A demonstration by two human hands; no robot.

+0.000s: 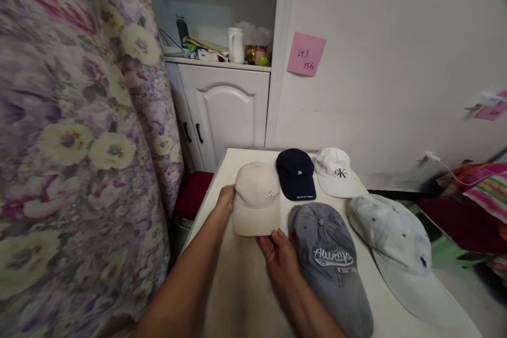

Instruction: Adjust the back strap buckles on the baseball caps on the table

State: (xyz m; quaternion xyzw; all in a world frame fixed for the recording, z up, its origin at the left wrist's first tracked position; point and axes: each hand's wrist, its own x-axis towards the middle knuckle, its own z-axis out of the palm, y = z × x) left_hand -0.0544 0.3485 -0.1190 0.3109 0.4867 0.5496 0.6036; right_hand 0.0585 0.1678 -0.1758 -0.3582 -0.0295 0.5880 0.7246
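A beige cap [256, 198] lies on the pale table [237, 296] at the back left of a group of caps. My left hand [226, 198] grips its left side, fingers curled round the crown. My right hand [279, 256] holds the front edge of its brim, fingers pinched on it. A grey cap with "Always" lettering [330, 259] lies just right of my right hand. Behind are a navy cap [296, 173] and a white cap with a "CK" logo [336, 171]. A pale denim cap [396, 243] lies at the right.
A floral curtain [75, 142] hangs close on the left. A white cabinet [222, 111] with bottles and clutter on top stands behind the table. A pink note [306, 54] is stuck on the wall. Colourful bedding [475, 206] lies at the right.
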